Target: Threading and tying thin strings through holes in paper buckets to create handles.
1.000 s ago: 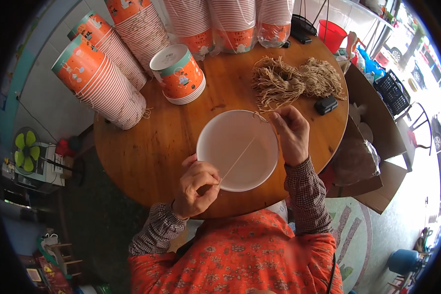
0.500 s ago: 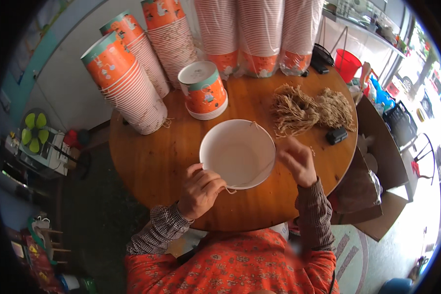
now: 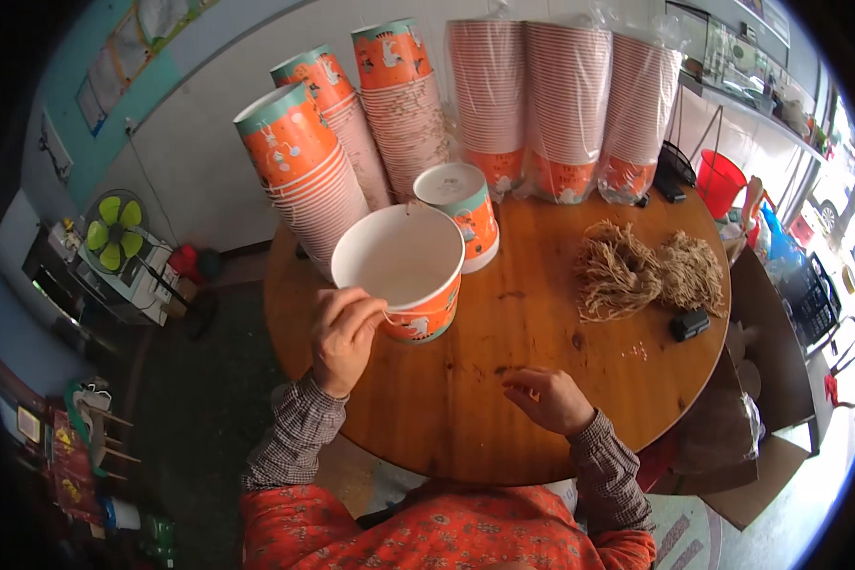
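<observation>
A paper bucket [image 3: 404, 252], white inside with an orange and green printed outside, is tilted above the left part of the table, its mouth toward me. My left hand [image 3: 344, 337] grips its near left rim, thumb and fingers pinched there. A thin cord runs along the rim by my fingertips. Behind the bucket, partly covered by it, stands an upside-down orange and green bucket [image 3: 475, 223], with a white rim at its foot. My right hand [image 3: 549, 399] is over the table's near edge, fingers loosely bent and apart, holding nothing I can see.
Tall stacks of upside-down buckets [image 3: 304, 166] rise at the back left, with plastic-wrapped stacks [image 3: 565, 104] beside them. Bundles of tan cord [image 3: 622, 271] and a small black object [image 3: 690, 326] lie on the round wooden table [image 3: 532, 332]. An open cardboard box [image 3: 779, 351] stands at the right.
The bucket has moved left and away from me in my left hand and now shows its printed side. My right hand has drawn back from its rim. The whole view has shifted too.
</observation>
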Tool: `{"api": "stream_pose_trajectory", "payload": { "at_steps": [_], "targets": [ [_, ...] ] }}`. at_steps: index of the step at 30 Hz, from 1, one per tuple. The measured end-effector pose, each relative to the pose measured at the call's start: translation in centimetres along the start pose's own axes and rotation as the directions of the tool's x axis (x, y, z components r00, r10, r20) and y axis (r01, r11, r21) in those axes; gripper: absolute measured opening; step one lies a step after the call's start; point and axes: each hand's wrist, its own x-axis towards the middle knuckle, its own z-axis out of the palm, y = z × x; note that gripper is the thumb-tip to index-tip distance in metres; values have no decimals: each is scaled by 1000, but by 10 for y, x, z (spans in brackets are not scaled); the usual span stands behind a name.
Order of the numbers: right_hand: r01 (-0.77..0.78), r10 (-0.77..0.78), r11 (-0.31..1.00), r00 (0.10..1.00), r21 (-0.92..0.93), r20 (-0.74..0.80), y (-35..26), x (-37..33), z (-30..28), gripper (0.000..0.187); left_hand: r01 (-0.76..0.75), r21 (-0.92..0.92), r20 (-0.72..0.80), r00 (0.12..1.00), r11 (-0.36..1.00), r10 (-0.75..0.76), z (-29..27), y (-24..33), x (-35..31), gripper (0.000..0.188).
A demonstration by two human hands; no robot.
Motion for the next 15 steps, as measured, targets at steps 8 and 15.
{"api": "stream_pose_trajectory", "payload": {
  "at_steps": [8, 15],
  "targets": [
    [-66, 65, 998, 998, -12, -26, 38, -3, 30, 17, 196, -676, -245, 850, 711, -467, -32, -96, 110, 15],
    [-81, 85, 995, 994, 54, -68, 44, -4, 29, 17, 169, -945, -90, 688, 279, -720, -43, -248, 175, 21]
  ]
}}
